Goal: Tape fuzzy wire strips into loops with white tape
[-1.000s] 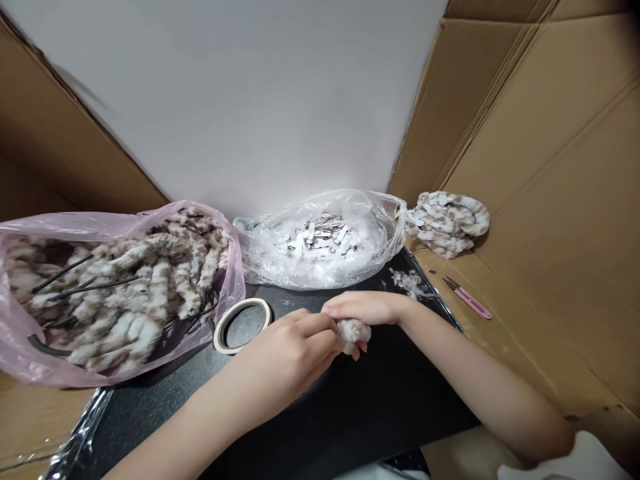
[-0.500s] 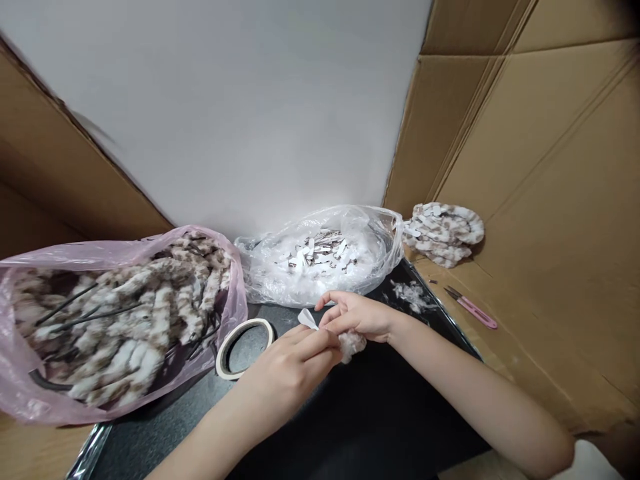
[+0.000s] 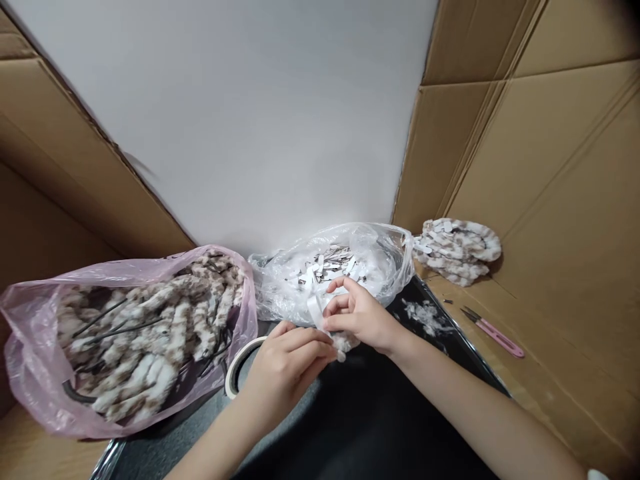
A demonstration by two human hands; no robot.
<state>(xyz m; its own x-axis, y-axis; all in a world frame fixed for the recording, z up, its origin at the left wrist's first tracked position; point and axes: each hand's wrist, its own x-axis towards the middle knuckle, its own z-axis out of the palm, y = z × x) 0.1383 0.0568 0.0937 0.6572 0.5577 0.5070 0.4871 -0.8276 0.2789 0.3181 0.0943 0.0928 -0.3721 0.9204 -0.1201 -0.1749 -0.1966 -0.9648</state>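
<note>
My left hand (image 3: pixel 295 357) is closed in a pinch, its fingertips at a small fluffy piece of white-and-brown fur (image 3: pixel 345 341). My right hand (image 3: pixel 359 317) is beside it, thumb and fingers bent together at the lower end of a white paper strip (image 3: pixel 315 309). That strip stands up between the two hands. My fingers partly cover the fur piece, so how it meets the strip is hidden. Just behind my left hand lies a roll of tape (image 3: pixel 231 377), partly covered by the wrist.
A pink plastic bag (image 3: pixel 37 373) of furry strips with dark cords stands left. Behind my hands is a clear bag (image 3: pixel 385 280) of white tags. To the right are a furry bundle (image 3: pixel 463 250), pink thread snips (image 3: pixel 500 339) and loose fluff (image 3: pixel 427 317). Cardboard walls (image 3: pixel 565 200) enclose the black surface (image 3: pixel 380 413).
The view has shifted, so things sit lower and farther right. My right fingers have come onto the white strip, which now stands taller above my left hand.
</note>
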